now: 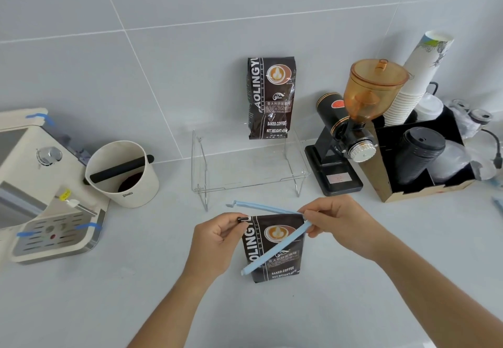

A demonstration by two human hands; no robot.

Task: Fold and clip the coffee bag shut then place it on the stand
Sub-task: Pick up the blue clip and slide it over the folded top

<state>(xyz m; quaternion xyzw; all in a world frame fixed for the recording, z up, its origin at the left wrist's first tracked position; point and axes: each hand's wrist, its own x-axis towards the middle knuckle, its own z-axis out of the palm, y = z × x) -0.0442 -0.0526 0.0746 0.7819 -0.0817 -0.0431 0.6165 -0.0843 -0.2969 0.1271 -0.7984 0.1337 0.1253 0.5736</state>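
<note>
Standing upright on the pale grey desk (81,307), the dark brown coffee bag with white lettering (275,249) was right in front of me, its top edge folded over. My left hand (215,241) had its thumb and fingers pinched closed on the folded top-left corner of that bag. My right hand (337,222) was closed around the hinge end of a long light-blue plastic sealing clip (275,249) at the bag's top-right corner. The clip was spread open: one arm ran along behind the bag's top edge toward the left, and the other slanted down across the bag's front to a point near its lower left.

Just beyond the bag, the clear acrylic stand with bent legs (245,181) stood on the desk, and a second, matching brown coffee bag (270,97) stood upright on its back right part against the grey tiled wall (190,34). To the stand's left I saw a cream round knock box with a black bar (122,176) and, further left, a cream espresso machine (40,184). To the right stood a black grinder with an amber hopper (353,130), then a cardboard organiser (424,162) holding a stack of white paper cups (416,81) and black lids.
</note>
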